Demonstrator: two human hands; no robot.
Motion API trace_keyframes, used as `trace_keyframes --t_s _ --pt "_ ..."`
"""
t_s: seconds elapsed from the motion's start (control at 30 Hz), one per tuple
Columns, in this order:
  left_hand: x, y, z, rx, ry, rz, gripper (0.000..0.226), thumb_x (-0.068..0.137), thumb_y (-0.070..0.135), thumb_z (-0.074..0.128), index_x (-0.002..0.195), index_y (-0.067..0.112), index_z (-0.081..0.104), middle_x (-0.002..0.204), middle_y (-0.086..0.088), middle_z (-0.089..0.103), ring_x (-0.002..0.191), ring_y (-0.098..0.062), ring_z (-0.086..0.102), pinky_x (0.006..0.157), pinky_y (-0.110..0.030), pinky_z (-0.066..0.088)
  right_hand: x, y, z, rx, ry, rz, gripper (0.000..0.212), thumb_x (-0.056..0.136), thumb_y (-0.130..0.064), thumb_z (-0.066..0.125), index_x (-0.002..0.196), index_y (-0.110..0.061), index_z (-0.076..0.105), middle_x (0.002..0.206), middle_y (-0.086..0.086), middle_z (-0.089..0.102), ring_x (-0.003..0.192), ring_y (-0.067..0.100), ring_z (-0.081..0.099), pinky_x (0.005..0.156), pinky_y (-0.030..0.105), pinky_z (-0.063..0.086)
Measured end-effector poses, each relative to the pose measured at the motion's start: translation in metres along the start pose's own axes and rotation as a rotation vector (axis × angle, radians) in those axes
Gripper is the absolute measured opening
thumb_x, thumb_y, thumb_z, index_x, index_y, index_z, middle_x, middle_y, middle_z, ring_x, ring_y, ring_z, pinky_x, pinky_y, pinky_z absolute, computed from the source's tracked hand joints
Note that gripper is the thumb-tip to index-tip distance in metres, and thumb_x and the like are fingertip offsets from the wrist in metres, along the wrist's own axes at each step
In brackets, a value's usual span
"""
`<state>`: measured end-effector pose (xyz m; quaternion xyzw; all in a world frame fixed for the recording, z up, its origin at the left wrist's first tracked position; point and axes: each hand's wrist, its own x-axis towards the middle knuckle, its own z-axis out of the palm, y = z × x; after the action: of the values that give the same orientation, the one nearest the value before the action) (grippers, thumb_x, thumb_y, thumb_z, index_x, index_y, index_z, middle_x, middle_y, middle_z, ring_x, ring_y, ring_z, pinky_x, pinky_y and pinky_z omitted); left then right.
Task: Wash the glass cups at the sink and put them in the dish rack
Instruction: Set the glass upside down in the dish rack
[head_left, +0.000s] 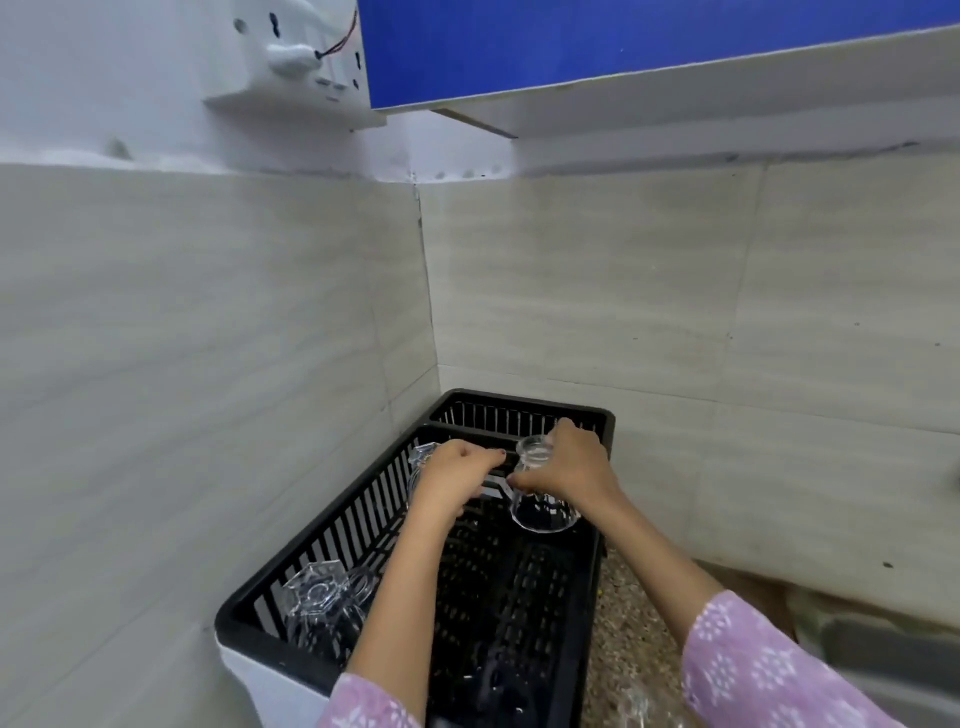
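Fingers (569, 432) of the right hand (571, 467) are being wrapped round a glass cup (543, 513), mouth down, axis near upright, over the dish rack's (607, 417) far right corner, while a second cup (422, 460) is being touched by the left hand (457, 474), grip unclear.

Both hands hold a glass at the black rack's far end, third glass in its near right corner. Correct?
No. Head view: the third glass sits in the near left corner of the black rack; left hand and right hand each hold a glass at the far end.
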<state>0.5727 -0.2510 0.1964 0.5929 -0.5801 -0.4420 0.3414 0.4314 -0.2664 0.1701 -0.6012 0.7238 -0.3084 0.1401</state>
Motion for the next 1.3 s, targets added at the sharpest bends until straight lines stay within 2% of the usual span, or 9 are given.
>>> trace_keyframes --t_s 0.13,0.3,0.47,0.6,0.7,0.93,1.03,1.2,1.3 --pt "0.002 -0.008 0.003 0.017 -0.015 0.024 0.014 0.09 0.031 0.057 0.088 0.017 0.054 0.084 0.01 0.057 0.079 -0.006 0.054 0.064 -0.024 0.039 0.007 0.006 0.016 -0.161 -0.069 0.003 0.063 0.06 -0.037 0.081 0.103 -0.008 0.045 0.093 0.003 0.053 0.079 0.018 0.051 0.052 0.023 0.035" --pt "0.006 -0.011 0.007 0.038 -0.029 0.041 0.013 0.09 0.031 0.058 0.083 0.02 0.054 0.087 0.015 0.056 0.094 -0.01 0.055 0.08 -0.026 0.041 0.015 0.009 0.027 -0.214 -0.155 0.036 0.071 0.064 -0.034 0.082 0.114 -0.005 0.042 0.106 0.008 0.053 0.086 0.02 0.054 0.063 0.026 0.042" --pt "0.006 -0.009 0.009 0.056 -0.039 0.057 0.011 0.09 0.031 0.057 0.093 0.02 0.057 0.093 0.012 0.057 0.098 -0.011 0.056 0.075 -0.026 0.04 0.019 0.009 0.03 -0.227 -0.229 0.076 0.085 0.067 -0.033 0.081 0.13 -0.001 0.032 0.12 0.012 0.051 0.101 0.023 0.057 0.071 0.026 0.046" --pt "0.003 -0.007 0.01 0.048 -0.034 0.066 0.009 0.09 0.03 0.057 0.086 0.022 0.055 0.09 0.013 0.057 0.09 -0.007 0.055 0.069 -0.024 0.038 0.021 0.008 0.029 -0.307 -0.249 0.085 0.091 0.066 -0.038 0.082 0.133 -0.002 0.032 0.126 0.012 0.049 0.112 0.026 0.054 0.083 0.031 0.048" --pt "0.0 -0.005 0.009 0.05 -0.015 0.084 0.01 0.09 0.03 0.057 0.085 0.022 0.055 0.089 0.013 0.058 0.082 -0.004 0.053 0.062 -0.021 0.037 0.016 0.011 0.03 -0.362 -0.255 0.038 0.088 0.067 -0.044 0.08 0.132 -0.004 0.036 0.131 0.012 0.042 0.119 0.026 0.047 0.091 0.033 0.045" --pt "-0.011 0.002 0.015 0.027 0.006 0.086 0.012 0.09 0.03 0.057 0.095 0.018 0.057 0.091 0.011 0.058 0.082 -0.007 0.054 0.058 -0.021 0.038 0.009 0.021 0.025 -0.367 -0.233 -0.094 0.073 0.07 -0.038 0.079 0.126 -0.008 0.044 0.126 0.01 0.048 0.112 0.025 0.053 0.083 0.031 0.045" --pt "-0.015 0.002 0.019 0.015 0.017 0.1 0.008 0.09 0.028 0.058 0.087 0.022 0.056 0.092 0.011 0.059 0.084 -0.008 0.055 0.059 -0.02 0.039 0.007 0.026 0.015 -0.256 -0.173 -0.159 0.081 0.072 -0.037 0.077 0.137 -0.01 0.037 0.132 0.01 0.041 0.119 0.025 0.047 0.092 0.032 0.044" --pt "-0.023 0.002 0.026 -0.092 0.076 0.177 0.014 0.088 0.025 0.061 0.101 0.021 0.058 0.104 0.004 0.06 0.092 -0.01 0.056 0.066 -0.022 0.041 -0.017 0.044 -0.008 0.07 0.095 -0.321 0.046 0.083 -0.028 0.065 0.126 -0.014 0.054 0.124 0.002 0.052 0.116 0.014 0.049 0.089 0.015 0.032" --pt "-0.033 0.006 0.036 -0.171 0.132 0.288 0.016 0.088 0.02 0.061 0.104 0.022 0.057 0.105 0.006 0.06 0.094 -0.006 0.056 0.067 -0.017 0.04 -0.039 0.062 -0.015 0.271 0.229 -0.321 0.035 0.082 -0.021 0.067 0.116 -0.016 0.06 0.115 -0.002 0.058 0.105 0.005 0.05 0.089 0.013 0.031"
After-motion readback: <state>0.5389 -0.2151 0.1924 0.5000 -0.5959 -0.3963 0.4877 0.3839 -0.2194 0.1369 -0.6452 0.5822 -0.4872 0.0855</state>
